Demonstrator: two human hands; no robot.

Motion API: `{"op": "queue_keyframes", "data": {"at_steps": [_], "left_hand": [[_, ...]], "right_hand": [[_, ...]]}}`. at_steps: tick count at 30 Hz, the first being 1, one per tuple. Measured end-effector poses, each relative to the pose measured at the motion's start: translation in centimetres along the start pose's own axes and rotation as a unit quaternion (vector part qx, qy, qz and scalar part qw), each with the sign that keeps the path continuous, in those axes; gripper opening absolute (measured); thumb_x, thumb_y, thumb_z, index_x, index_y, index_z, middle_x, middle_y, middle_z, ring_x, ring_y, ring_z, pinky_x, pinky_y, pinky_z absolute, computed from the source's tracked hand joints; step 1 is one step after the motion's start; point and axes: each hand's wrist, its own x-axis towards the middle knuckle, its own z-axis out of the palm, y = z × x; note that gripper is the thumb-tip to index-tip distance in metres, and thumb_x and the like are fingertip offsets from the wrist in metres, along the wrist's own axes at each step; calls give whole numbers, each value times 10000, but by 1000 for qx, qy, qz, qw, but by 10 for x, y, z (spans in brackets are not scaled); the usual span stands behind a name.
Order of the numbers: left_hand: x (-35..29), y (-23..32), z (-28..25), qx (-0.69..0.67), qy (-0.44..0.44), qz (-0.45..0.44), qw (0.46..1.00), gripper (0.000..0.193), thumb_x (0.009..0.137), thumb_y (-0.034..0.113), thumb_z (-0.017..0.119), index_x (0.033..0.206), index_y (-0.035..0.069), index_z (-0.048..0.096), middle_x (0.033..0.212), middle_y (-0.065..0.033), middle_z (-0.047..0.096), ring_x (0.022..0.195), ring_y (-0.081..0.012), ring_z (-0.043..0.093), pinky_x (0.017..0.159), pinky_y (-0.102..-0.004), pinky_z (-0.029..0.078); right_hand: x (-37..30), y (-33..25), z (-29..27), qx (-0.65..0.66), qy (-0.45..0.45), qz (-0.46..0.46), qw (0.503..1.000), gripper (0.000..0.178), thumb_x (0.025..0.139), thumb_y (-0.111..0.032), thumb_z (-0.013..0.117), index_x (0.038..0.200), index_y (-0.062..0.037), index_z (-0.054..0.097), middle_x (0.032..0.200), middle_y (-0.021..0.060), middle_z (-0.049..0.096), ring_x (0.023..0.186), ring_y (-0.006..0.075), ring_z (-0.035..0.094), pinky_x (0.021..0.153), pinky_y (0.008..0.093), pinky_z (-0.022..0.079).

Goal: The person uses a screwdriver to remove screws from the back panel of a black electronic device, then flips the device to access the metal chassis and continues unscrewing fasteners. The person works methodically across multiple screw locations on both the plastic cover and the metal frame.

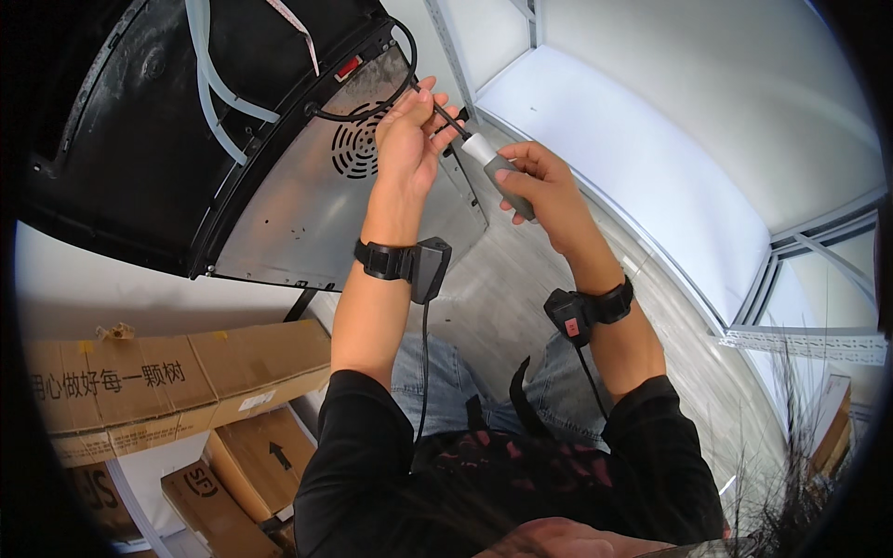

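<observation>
My right hand (539, 191) is wrapped round the grey and white handle of a screwdriver (498, 167). Its dark shaft slants up and left to the edge of a large black machine (112, 158) with a metal panel (288, 219). Close to the tip, my left hand (409, 135) has its thumb and fingers about the shaft, beside the panel's round slotted vent (358, 149). The fingers hide the tip and whatever it meets. A red switch (349, 67) and a black cable (367, 116) lie just left of that hand.
Pale hoses (209, 88) hang across the machine's black side. Cardboard boxes (139, 381) are stacked at lower left. On the right stands a metal-framed white rack (642, 149), with grey plank flooring (614, 242) between. Black straps with small boxes (431, 270) and cords circle both my wrists.
</observation>
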Motion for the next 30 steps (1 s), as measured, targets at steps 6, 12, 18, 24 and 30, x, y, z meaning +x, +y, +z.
{"op": "queue_keyframes", "data": {"at_steps": [6, 12, 18, 24, 30], "left_hand": [[1, 2, 1, -24, -16, -6, 1000, 299, 967, 139, 436, 1224, 2, 504, 998, -88, 611, 862, -204, 634, 747, -351, 563], [-1, 4, -2, -35, -37, -2, 999, 312, 965, 135, 427, 1233, -11, 489, 1069, -120, 611, 894, -230, 641, 769, -352, 562], [-5, 5, 7, -7, -22, 9, 1000, 319, 966, 151, 453, 1238, -13, 485, 1086, -126, 610, 880, -218, 640, 772, -335, 561], [-4, 2, 6, -6, -10, 18, 1000, 316, 955, 129, 491, 1238, -12, 481, 1076, -116, 616, 870, -213, 638, 769, -334, 562], [-5, 6, 9, -45, -16, 2, 999, 287, 953, 132, 499, 1204, -7, 498, 1061, -114, 621, 867, -205, 641, 757, -335, 566]], "right_hand": [[6, 15, 0, -52, 59, -87, 993, 361, 754, -88, 682, 1084, -36, 544, 864, 22, 533, 721, 95, 534, 514, 236, 455], [4, 15, 2, -160, 65, -143, 974, 426, 693, -20, 715, 1084, -42, 546, 921, 48, 501, 765, 123, 529, 618, 271, 473], [0, 17, 7, -283, 135, -210, 926, 485, 653, -41, 761, 1089, -81, 555, 963, 84, 517, 901, 181, 530, 727, 313, 461], [-2, 12, 6, -215, 30, -118, 969, 508, 688, -86, 765, 1131, -54, 519, 921, 94, 599, 787, 195, 584, 675, 311, 471], [0, 16, 6, -97, 13, -117, 988, 489, 713, -106, 747, 1149, -93, 525, 861, 87, 613, 732, 187, 591, 661, 291, 470]]}}
